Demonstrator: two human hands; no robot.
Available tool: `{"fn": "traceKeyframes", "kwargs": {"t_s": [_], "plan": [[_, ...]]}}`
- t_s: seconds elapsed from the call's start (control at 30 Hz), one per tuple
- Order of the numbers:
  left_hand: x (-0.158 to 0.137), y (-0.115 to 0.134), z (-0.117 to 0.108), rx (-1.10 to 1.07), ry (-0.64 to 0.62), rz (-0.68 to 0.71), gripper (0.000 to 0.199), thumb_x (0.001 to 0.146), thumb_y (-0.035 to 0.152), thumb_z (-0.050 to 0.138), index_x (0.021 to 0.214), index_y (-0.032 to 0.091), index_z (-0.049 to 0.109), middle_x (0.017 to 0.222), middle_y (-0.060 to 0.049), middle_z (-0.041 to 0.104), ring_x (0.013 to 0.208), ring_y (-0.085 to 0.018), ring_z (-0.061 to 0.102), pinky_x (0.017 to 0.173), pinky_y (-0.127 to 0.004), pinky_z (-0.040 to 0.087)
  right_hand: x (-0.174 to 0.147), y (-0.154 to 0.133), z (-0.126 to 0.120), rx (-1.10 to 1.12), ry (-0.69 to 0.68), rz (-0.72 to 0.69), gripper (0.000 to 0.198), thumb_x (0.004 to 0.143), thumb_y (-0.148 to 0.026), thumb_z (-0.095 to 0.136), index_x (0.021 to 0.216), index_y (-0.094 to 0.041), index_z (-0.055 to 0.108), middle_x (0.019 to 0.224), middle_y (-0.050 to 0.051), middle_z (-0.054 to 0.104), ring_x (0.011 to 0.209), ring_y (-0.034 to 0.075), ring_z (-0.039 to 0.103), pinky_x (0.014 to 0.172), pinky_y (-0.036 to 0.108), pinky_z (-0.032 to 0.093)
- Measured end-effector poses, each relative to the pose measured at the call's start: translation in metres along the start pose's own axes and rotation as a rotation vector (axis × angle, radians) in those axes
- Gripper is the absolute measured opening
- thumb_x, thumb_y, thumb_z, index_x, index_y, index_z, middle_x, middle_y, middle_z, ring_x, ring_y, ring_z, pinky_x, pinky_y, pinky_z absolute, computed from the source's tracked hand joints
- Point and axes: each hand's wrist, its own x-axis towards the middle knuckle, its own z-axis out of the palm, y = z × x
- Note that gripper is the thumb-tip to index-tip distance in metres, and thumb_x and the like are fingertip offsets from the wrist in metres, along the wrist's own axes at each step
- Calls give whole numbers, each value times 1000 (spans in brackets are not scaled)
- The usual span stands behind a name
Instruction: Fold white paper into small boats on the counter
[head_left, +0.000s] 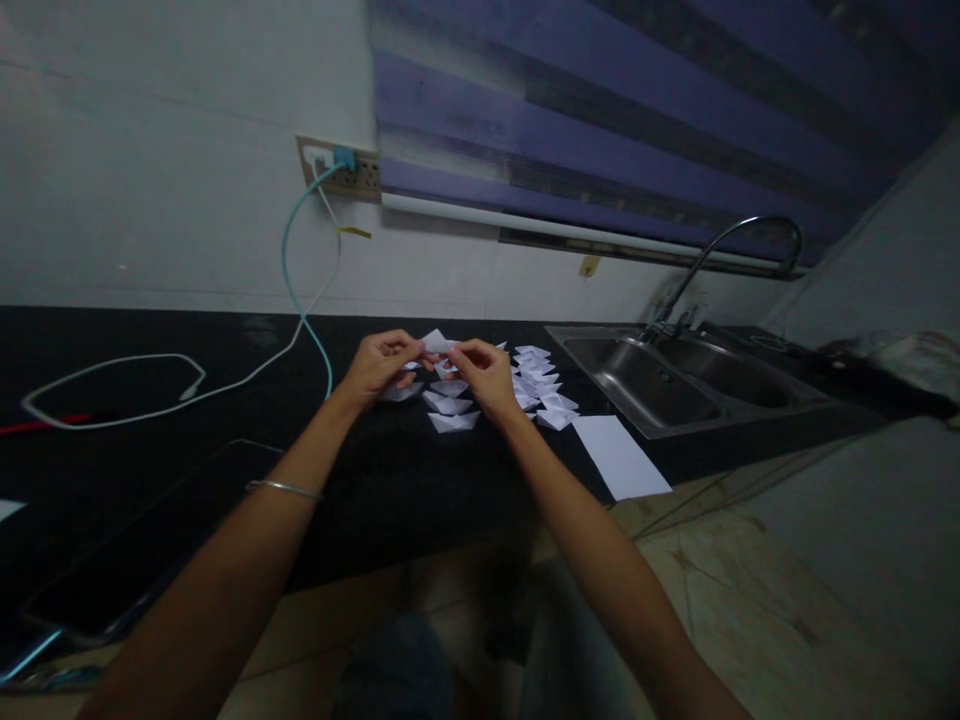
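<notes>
Between my two hands is a folded white paper boat [437, 343], its peak pointing up. My left hand [384, 368] pinches its left end with thumb and fingers. On the other end, my right hand [484, 375] grips it with the fingertips. Just below the hands, several finished paper boats [453, 423] lie in a column on the black counter. More paper boats [557, 411] stand in overlapping rows right of my right hand. Some boats behind the fingers are partly hidden.
A white paper sheet [622, 458] lies near the counter's front edge, beside the steel double sink [645, 375] with its curved faucet [712, 250]. At left are a dark tablet-like device [150, 540], a looped white cable [247, 375] and a teal cable [286, 250] from the wall outlet [367, 172].
</notes>
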Motion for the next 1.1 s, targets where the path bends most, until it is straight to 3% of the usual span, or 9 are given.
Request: {"fn": "traceKeyframes", "kwargs": {"t_s": [0.2,0.5,0.87,0.97,1.1], "plan": [[1,-5,7,119,-31,20,32,82,42,73,82,17,54,71,-3,69,41,-6,53,35,-16,38,-1,-1,-3,-106,12,-111,26,78,-45,75,85,-20,67,79,2,67,73,16,64,67,32,58],[2,-15,10,178,16,103,28,85,29,67,93,23,41,65,6,58,49,-6,53,44,-15,41,0,2,0,-77,32,-12,31,76,-47,76,84,-21,61,76,1,68,66,14,64,62,28,55],[2,-15,12,188,23,191,30,82,24,68,92,23,39,68,5,56,54,-7,53,48,-17,40,1,5,-1,-23,80,15,36,70,-44,81,86,-22,58,68,-3,65,56,12,62,60,27,54],[2,-14,14,169,9,180,33,82,28,70,91,23,39,66,6,57,53,-6,53,48,-16,40,0,4,-2,-15,91,8,38,69,-45,81,84,-22,56,63,-5,63,54,12,62,58,27,53],[1,-15,15,100,-15,64,39,81,40,72,96,24,39,63,6,60,47,-8,52,44,-17,37,0,0,-5,-40,50,-6,40,68,-47,82,85,-22,55,62,-5,63,54,12,62,57,26,52]]}}
